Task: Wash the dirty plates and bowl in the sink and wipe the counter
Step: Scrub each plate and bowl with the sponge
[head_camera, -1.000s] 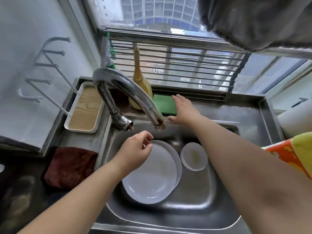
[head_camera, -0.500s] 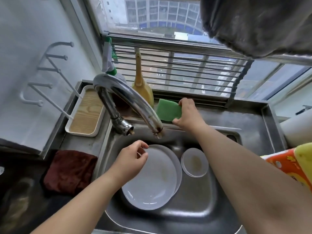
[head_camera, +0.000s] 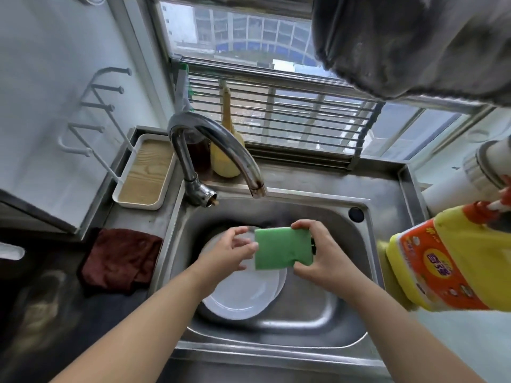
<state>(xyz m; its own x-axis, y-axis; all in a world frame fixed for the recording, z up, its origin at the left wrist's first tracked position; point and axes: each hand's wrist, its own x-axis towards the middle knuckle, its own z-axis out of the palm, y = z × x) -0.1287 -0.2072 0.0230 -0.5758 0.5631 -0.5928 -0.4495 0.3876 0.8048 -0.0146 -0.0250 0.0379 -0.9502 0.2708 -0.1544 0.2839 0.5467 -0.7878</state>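
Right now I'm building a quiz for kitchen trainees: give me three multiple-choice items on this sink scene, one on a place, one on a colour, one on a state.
1. Where is the dark red cloth?
A. left of the steel sink
B. in the basin
C. on the window rack

2. What colour is the rectangular sponge?
A. blue
B. green
C. pink

3. Is the curved chrome tap running?
A. full stream
B. no water visible
C. spraying sideways

Answers: 1 A, it lies on the counter beside the basin; 2 B, the right hand grips a green pad; 3 B, nothing falls from the spout.

white plates [head_camera: 240, 295] stacked in sink [head_camera: 343, 316]
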